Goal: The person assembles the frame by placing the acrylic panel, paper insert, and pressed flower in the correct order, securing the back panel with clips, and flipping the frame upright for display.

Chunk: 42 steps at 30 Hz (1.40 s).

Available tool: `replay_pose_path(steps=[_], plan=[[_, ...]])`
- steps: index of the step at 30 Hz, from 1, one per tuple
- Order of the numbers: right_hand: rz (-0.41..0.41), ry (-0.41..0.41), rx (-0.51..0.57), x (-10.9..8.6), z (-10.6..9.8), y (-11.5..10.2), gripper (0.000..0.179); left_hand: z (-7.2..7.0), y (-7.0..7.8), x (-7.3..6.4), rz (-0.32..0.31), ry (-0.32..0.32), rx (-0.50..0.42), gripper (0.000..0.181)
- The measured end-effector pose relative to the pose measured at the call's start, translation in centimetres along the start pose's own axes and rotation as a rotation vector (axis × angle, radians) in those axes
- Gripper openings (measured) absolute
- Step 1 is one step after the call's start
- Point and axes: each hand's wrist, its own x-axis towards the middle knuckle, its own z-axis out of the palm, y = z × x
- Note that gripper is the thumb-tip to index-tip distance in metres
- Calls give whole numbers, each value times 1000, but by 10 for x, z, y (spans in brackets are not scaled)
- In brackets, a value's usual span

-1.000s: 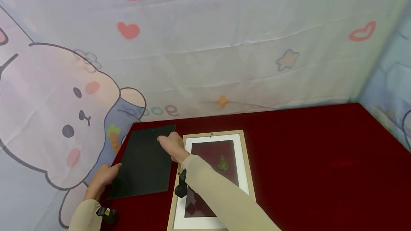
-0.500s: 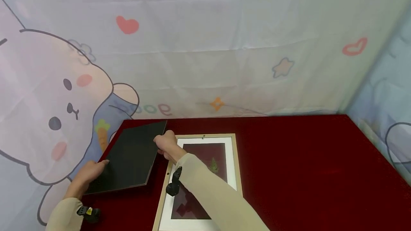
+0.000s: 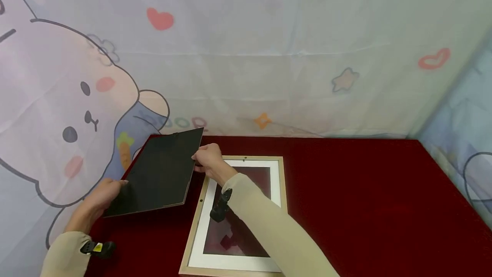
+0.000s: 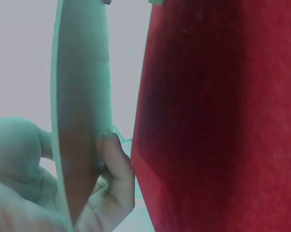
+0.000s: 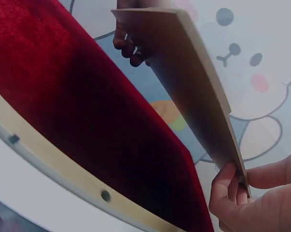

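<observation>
A black backing board (image 3: 159, 170) is held up off the table, tilted, in both hands. My left hand (image 3: 101, 195) pinches its left edge, thumb on top and fingers curled beneath. At the opposite edge my right hand (image 3: 210, 159) grips the board between thumb and fingers. From below, the board's brown underside (image 5: 184, 72) shows in the right wrist view. Just right of it lies a light wooden picture frame (image 3: 285, 183) with a white mat (image 3: 230, 263) round a dark red middle. My right forearm crosses over this frame and hides part of it.
Dark red cloth (image 3: 357, 200) covers the table and spreads widely to the right of the frame. Behind hangs a pale curtain (image 3: 246, 54) printed with a rabbit, hearts and stars. The frame's border bears small dark fasteners (image 5: 105, 195).
The board has risen off the table cloth and tilted, its far right corner going up. Both hands have lifted with it. The picture frame stays on the table.
</observation>
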Motion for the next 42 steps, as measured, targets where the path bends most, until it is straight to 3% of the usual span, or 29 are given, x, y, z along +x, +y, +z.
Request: replay_pose_path(steps=[4,12,25,35,42], plan=[[14,-1,-7,-2,-16,-7,25,7,5,-4,57,-51,-70,52],[35,-38,-19,-10,-40,-21,38,17,10,-17,91,-78,-151,51],[31,-98,1,-27,-79,-38,39,27,35,-26,100,-181,-346,73],[4,-124,12,-47,-109,-45,37,37,53,-40,163,-224,-415,72],[2,-75,-36,-65,-135,-38,39,50,63,-47,205,-274,-420,55]])
